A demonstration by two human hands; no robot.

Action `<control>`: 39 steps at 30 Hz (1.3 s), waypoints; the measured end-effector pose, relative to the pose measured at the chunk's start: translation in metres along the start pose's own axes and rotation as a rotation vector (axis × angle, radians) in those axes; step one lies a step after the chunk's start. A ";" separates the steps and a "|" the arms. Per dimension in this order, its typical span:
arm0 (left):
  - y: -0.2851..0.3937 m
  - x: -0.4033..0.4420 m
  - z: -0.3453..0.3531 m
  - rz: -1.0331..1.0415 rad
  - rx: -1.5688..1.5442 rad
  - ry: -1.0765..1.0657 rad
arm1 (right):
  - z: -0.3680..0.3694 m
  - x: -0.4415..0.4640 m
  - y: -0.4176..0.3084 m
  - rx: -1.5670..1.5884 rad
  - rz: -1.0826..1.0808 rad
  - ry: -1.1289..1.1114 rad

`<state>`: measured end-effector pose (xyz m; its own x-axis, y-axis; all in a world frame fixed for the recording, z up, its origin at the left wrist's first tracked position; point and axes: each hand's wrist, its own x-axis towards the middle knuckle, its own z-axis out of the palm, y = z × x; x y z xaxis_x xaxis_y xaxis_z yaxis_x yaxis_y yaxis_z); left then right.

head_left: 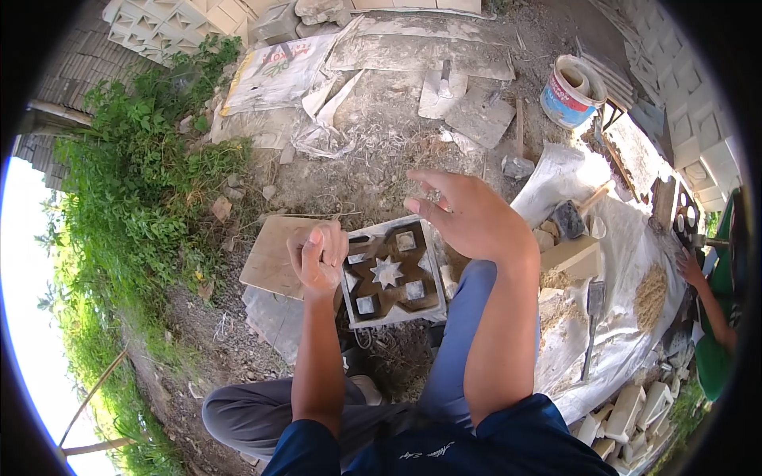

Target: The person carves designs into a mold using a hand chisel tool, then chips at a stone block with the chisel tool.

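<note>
A square block mould [434, 279] with a star-shaped centre and several small raised squares rests on the ground between my legs. My left hand [320, 255] is closed, its fingers curled in, at the mould's left edge; whether anything is inside the fist is hidden. Above the mould's upper right corner, my right hand [468, 213] hovers with thumb and bent fingers apart and nothing visible between them. A flat wooden board [266, 258] lies to the left, partly behind my left hand.
A paint bucket [570, 94] stands at the upper right, near a trowel [444, 79] on a flat plate. To the right, a hammer [592, 317] lies on white sheeting [567, 381] with sand [652, 297]. Another person's hand [692, 268] shows at far right. Plants [135, 174] grow at left.
</note>
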<state>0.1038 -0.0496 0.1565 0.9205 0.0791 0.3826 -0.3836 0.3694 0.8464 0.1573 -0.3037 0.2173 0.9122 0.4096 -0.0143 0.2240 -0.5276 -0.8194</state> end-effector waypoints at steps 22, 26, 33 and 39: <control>-0.056 -0.005 0.005 0.064 0.173 0.202 | 0.005 0.000 -0.009 0.036 -0.002 0.004; -0.062 -0.008 -0.002 0.048 0.228 0.092 | 0.005 0.002 -0.008 0.067 -0.083 -0.046; -0.072 -0.004 -0.010 -0.080 0.138 0.489 | 0.001 -0.003 -0.010 0.115 0.014 -0.095; -0.067 0.024 -0.005 -0.076 0.084 0.541 | 0.000 -0.002 -0.015 0.005 0.100 -0.057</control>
<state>0.1518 -0.0676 0.1065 0.8443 0.5276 0.0933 -0.2990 0.3195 0.8992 0.1518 -0.2968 0.2299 0.9090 0.3965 -0.1284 0.1309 -0.5641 -0.8152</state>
